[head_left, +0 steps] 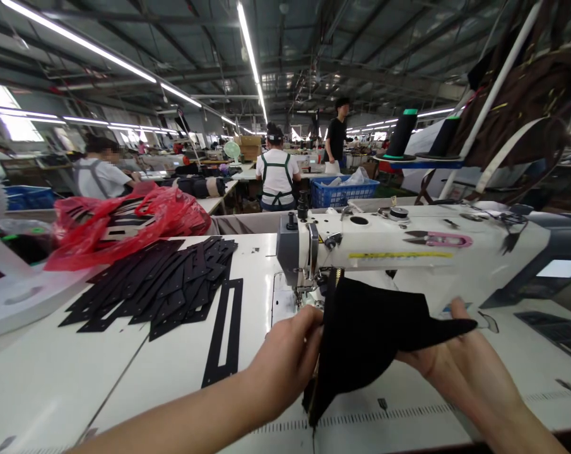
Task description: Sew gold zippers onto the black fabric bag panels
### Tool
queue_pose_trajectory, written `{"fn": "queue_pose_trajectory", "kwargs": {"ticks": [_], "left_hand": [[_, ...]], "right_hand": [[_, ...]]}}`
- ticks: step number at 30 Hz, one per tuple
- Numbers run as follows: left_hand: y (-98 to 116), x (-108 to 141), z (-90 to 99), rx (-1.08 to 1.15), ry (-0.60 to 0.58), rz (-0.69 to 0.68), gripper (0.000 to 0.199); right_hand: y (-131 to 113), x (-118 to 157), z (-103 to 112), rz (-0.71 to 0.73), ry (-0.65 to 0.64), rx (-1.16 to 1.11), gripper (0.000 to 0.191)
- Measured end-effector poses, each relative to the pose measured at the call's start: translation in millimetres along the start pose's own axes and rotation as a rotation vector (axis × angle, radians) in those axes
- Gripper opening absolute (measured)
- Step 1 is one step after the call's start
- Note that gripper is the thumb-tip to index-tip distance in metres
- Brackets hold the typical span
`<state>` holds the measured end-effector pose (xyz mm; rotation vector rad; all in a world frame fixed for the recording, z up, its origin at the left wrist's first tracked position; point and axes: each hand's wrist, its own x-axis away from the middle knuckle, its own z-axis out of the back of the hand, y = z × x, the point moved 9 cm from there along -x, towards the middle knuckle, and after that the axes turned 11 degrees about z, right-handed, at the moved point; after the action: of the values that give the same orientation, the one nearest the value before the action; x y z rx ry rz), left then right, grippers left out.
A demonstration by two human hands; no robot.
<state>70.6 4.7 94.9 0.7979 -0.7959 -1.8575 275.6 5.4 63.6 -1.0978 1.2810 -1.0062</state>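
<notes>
A black fabric piece (370,328) with a zipper (338,277) along its upper left edge is held up in front of the sewing machine (408,236). My left hand (297,347) is closed on the fabric's left edge, just below and in front of the needle area. On the right, my right hand (460,359) holds the fabric's other side, thumb up near the pointed end and fingers beneath it. The fabric hides part of the machine bed and some of the fingers.
Black strips (171,277) lie piled on the white table (171,384), with a slotted black frame (226,334) beside them. Behind are a red plastic bag (171,211), a blue basket (344,192) and several people. Thread cones (403,133) stand above the machine.
</notes>
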Motion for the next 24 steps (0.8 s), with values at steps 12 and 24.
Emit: {"fn": "queue_pose_trajectory", "kwargs": {"ticks": [12, 24], "left_hand": [[-19, 35, -22.9, 0.656, -0.021, 0.288, 0.030], [-76, 49, 3.5, -0.091, 0.119, 0.275, 0.034]], "right_hand": [[-74, 40, -1, 0.394, 0.498, 0.641, 0.062], [8, 2, -32, 0.506, 0.122, 0.903, 0.028]]}}
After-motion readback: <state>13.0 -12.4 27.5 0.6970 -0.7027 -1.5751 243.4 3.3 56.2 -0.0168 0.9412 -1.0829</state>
